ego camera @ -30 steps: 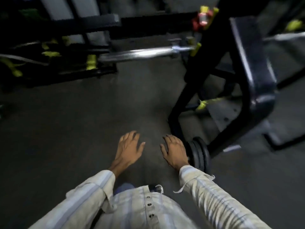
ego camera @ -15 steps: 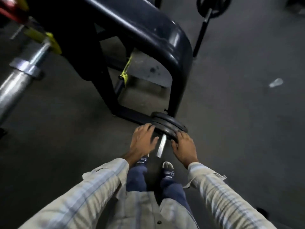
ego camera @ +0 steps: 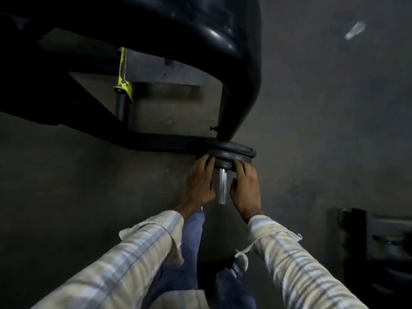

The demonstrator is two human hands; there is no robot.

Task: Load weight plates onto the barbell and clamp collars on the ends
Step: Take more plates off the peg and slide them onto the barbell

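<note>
A few dark round weight plates [ego camera: 231, 153] are stacked on a short silver peg [ego camera: 222, 187] at the foot of a black rack frame [ego camera: 240, 90]. My left hand [ego camera: 199, 185] grips the left edge of the nearest plate, fingers curled over its rim. On the right edge sits my right hand [ego camera: 245, 192], its fingers on the same plate. The peg's free end sticks out toward me between both hands. No barbell and no collar is in view.
The thick black frame arches overhead across the top. A yellow strut [ego camera: 123, 79] hangs under it at the left. Dark equipment [ego camera: 379, 246] stands at the right edge. A pale scrap [ego camera: 355, 30] lies on the grey floor at upper right.
The view has swung down from the barbell and closed in on the rack's foot. Both hands went from hovering above the floor to gripping the nearest plate on the peg.
</note>
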